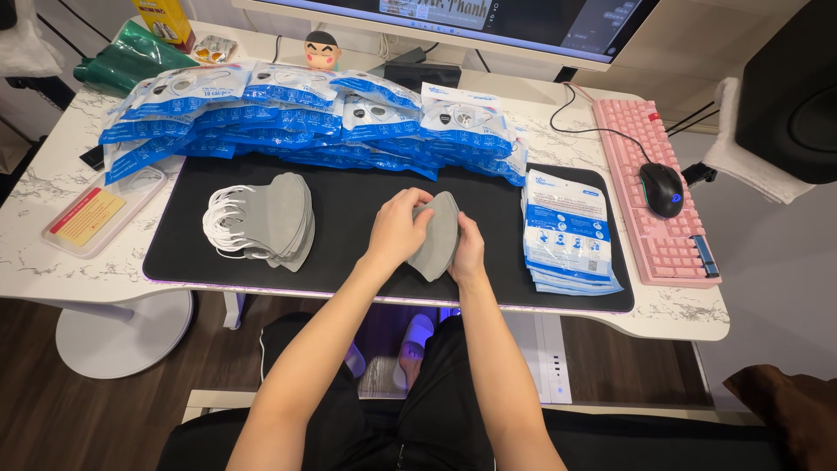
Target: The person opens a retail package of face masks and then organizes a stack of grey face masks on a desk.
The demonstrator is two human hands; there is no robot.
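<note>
Both hands, left hand [397, 228] and right hand [469, 251], pinch one grey mask [435, 234] (folded) near the desk's [52, 183] front edge; loose fingers could drop it.

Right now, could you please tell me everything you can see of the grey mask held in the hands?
The grey mask is a folded, soft, fabric-like face mask with a curved, pointed outline, plain and unmarked. It stands on edge, tilted, just above the black desk mat, near its front middle. The left hand wraps over its left side and top; the right hand grips its right edge. Its ear loops are hidden. It sits apart from the stack of grey masks further left.
</note>
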